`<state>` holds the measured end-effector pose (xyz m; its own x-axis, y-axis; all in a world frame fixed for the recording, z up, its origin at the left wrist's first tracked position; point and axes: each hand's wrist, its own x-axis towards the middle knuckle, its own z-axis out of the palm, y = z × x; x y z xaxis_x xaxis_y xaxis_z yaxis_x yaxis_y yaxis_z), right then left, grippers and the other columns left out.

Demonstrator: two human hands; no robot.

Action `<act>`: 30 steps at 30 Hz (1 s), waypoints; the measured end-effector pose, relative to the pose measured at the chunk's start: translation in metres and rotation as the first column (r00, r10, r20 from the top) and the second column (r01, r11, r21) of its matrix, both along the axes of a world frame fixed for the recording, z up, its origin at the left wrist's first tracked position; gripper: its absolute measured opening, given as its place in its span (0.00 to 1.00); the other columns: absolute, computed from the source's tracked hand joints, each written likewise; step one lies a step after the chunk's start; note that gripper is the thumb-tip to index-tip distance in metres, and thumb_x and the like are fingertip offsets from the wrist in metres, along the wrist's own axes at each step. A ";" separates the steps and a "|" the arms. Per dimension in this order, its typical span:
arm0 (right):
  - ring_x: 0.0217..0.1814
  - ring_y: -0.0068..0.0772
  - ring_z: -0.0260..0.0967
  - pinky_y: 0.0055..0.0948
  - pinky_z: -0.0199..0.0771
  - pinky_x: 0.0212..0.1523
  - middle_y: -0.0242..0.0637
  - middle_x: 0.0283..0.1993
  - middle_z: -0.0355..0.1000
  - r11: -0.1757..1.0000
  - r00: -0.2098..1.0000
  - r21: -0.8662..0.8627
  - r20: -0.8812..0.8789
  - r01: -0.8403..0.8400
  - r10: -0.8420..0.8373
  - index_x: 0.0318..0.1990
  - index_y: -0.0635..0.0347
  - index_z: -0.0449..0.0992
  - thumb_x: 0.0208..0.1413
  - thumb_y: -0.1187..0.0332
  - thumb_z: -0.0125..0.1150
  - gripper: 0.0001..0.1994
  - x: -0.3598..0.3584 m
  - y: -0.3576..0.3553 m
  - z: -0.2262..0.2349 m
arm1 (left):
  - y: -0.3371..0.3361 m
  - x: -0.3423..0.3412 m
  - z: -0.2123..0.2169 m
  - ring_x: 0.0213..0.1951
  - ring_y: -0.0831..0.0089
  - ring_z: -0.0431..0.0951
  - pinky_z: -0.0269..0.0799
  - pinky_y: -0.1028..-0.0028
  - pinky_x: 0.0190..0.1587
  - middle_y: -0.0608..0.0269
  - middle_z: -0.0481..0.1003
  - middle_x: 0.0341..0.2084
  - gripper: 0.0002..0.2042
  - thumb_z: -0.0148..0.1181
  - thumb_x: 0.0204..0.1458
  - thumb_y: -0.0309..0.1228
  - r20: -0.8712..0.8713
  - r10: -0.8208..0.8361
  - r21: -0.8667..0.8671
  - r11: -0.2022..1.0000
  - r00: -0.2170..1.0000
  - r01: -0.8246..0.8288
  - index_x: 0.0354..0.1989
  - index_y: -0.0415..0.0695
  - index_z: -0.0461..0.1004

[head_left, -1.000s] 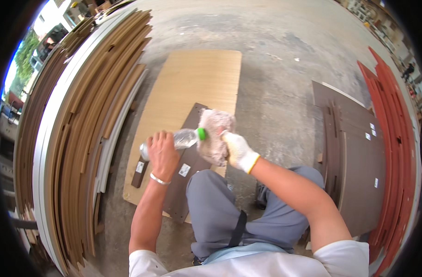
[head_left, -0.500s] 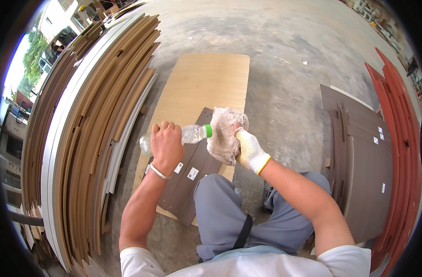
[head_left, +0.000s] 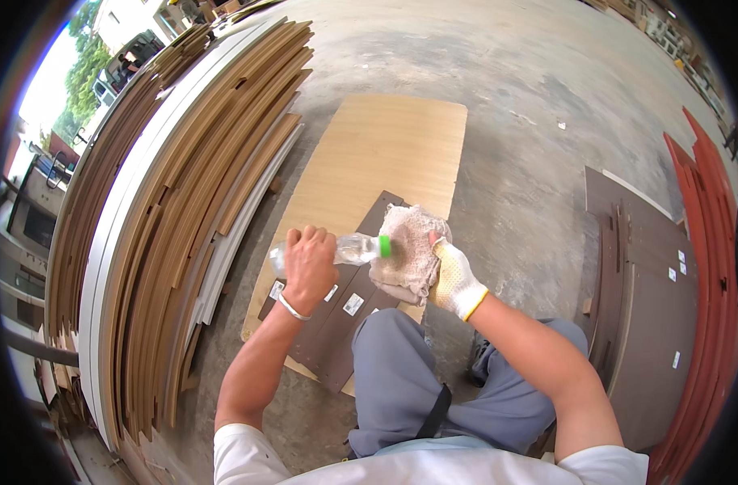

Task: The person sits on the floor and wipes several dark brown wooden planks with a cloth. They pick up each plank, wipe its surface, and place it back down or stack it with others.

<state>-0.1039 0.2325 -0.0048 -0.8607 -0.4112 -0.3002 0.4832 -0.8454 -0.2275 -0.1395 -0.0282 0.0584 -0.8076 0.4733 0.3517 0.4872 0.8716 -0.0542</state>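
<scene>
My left hand (head_left: 311, 263), bare with a bangle at the wrist, is wrapped round a clear plastic bottle (head_left: 355, 248). The bottle lies sideways, its green cap end pointing right against a pale, fluffy cloth (head_left: 411, 255). Holding that cloth is my right hand (head_left: 458, 279), in a white dotted glove with a yellow cuff; the thumb rests on top and the other fingers are hidden behind it. Below both hands, dark brown boards (head_left: 344, 323) with white labels lie on a light wood panel (head_left: 385, 149) on the floor.
Tall stacks of brown and white boards (head_left: 211, 153) stand at my left. To my right are a stack of dark brown panels (head_left: 651, 323) and some red boards (head_left: 700, 242). My bent knees (head_left: 401, 356) are close below the hands. Concrete floor (head_left: 530, 153) stretches ahead.
The whole view has shifted, so the scene sits farther right. My hands keep hold of the bottle and the cloth, and the cap end stays against the cloth.
</scene>
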 end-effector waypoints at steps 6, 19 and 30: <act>0.69 0.50 0.66 0.56 0.66 0.70 0.45 0.67 0.69 0.999 0.998 0.029 0.045 0.046 -0.048 0.69 0.57 0.64 0.73 0.52 0.46 0.25 -0.009 0.000 0.000 | 0.007 -0.018 -0.067 0.47 0.58 0.76 0.65 0.63 0.54 0.58 0.78 0.40 0.16 0.74 0.36 0.31 0.060 0.089 0.092 0.991 0.994 -0.095 0.36 0.44 0.79; 0.69 0.53 0.67 0.59 0.66 0.70 0.43 0.68 0.69 0.921 0.947 0.279 0.088 0.273 -0.308 0.69 0.56 0.65 0.71 0.49 0.49 0.27 -0.010 0.105 -0.051 | -0.129 -0.154 -0.303 0.49 0.44 0.79 0.74 0.55 0.55 0.39 0.79 0.46 0.30 0.81 0.39 0.40 0.382 0.610 0.718 0.277 0.694 -0.639 0.49 0.35 0.77; 0.60 0.40 0.72 0.37 0.76 0.59 0.44 0.61 0.72 0.218 0.981 0.972 -0.040 0.082 -0.190 0.63 0.61 0.71 0.69 0.48 0.53 0.27 -0.061 0.073 -0.145 | -0.033 0.102 -0.317 0.78 0.42 0.37 0.28 0.37 0.75 0.43 0.43 0.78 0.39 0.52 0.62 0.48 0.453 0.709 -0.009 0.610 0.540 -0.792 0.76 0.37 0.51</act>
<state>-0.1644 0.3058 -0.1502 -0.8250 0.3614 -0.4345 0.4451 -0.0585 -0.8936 -0.0371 -0.0614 -0.2591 -0.9110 -0.4085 -0.0571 -0.4121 0.8961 0.1647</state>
